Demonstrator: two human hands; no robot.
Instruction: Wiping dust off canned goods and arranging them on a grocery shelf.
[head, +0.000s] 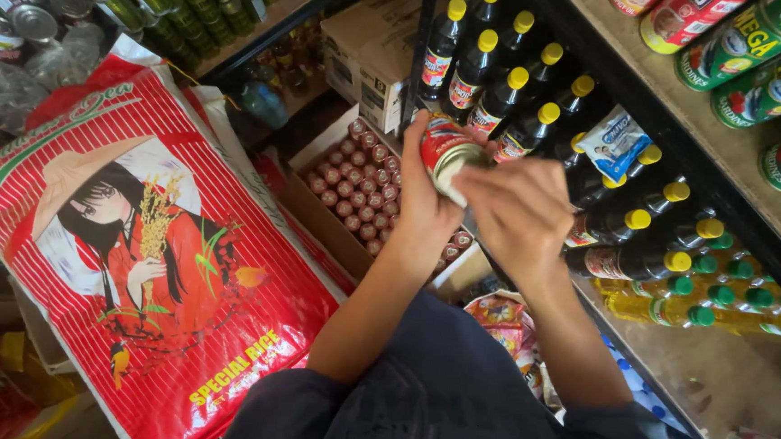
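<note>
My left hand grips a red can while my right hand's fingers pinch its metal end.

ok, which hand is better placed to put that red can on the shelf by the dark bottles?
Left, probably. The left hand wraps the red can around its body, while the right hand only has its fingers on the can's metal end. The dark bottles stand just behind the can.
</note>
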